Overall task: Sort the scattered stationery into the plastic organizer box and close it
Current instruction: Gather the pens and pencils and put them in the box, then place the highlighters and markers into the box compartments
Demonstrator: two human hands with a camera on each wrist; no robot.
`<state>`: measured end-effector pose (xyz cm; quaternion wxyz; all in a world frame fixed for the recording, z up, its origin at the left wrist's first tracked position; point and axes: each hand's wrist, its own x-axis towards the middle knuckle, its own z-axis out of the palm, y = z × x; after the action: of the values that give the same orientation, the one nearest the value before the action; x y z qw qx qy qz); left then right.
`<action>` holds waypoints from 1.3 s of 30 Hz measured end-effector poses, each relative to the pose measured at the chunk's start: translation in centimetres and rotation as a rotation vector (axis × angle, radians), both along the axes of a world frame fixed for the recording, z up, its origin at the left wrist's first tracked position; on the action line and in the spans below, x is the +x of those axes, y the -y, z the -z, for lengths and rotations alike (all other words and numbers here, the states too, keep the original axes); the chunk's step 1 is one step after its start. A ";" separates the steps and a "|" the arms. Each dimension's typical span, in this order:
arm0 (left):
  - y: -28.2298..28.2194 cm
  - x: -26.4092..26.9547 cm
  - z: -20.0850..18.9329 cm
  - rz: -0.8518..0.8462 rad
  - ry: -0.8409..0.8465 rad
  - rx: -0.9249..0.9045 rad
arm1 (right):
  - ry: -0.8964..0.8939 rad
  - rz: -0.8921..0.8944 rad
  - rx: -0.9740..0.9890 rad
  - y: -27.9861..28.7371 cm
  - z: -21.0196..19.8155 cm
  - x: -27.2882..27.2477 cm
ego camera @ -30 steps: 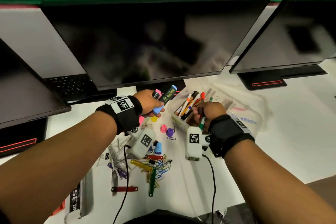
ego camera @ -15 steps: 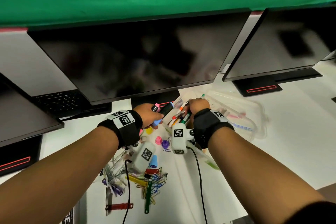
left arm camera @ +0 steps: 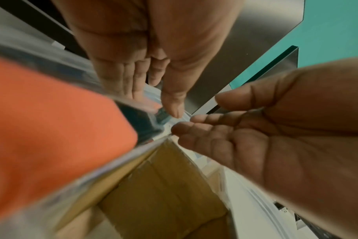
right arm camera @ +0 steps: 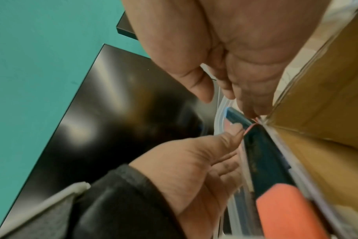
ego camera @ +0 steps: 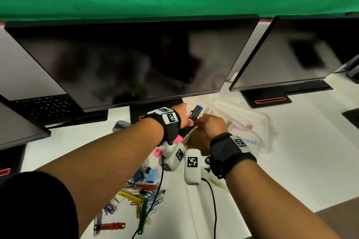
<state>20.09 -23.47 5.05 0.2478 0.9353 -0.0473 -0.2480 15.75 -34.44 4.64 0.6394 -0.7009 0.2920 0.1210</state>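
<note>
My left hand (ego camera: 184, 117) holds a bundle of markers (ego camera: 196, 113) between thumb and fingers, at the near left corner of the clear plastic organizer box (ego camera: 260, 128). The left wrist view shows a marker's big orange cap (left arm camera: 51, 121). The right wrist view shows the markers' dark bodies (right arm camera: 262, 161) lying along the box's clear rim (right arm camera: 221, 113). My right hand (ego camera: 206, 122) is close beside the left one. Its loosely straight fingers (left arm camera: 194, 129) touch that same box corner and hold nothing I can see. The box's lid lies open to the right.
Coloured paper clips, binder clips and fasteners (ego camera: 143, 192) lie scattered on the white desk below my wrists, with a red fastener (ego camera: 110, 226) and a pink cap (ego camera: 158, 152). Two dark monitors (ego camera: 136, 60) stand right behind the box. Something brown (ego camera: 194, 139) shows through the box wall.
My left hand has carried the markers right, up to the box corner and against my right hand. The green pen no longer shows in my right hand. The view has tilted up.
</note>
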 end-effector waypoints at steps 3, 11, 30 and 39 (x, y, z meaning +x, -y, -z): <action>-0.7 -0.2 -0.1 -0.006 0.042 -0.051 | 0.020 -0.003 0.037 0.4 0.4 -0.3; -6.7 -1.9 -0.2 -0.186 -0.014 -0.416 | 0.069 -0.290 -0.166 -1.2 0.9 -0.4; -22.6 -10.9 4.0 -0.268 -0.002 0.004 | 0.367 -0.653 -0.561 -10.1 0.4 -4.2; -27.6 -15.4 6.8 -0.371 -0.072 0.042 | 0.077 -1.137 -0.832 -13.7 6.2 -8.1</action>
<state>4.65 4.09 -1.76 0.2711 0.9235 0.1401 -0.2324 7.65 -20.77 -1.54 0.1660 -0.9349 -0.1202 0.2898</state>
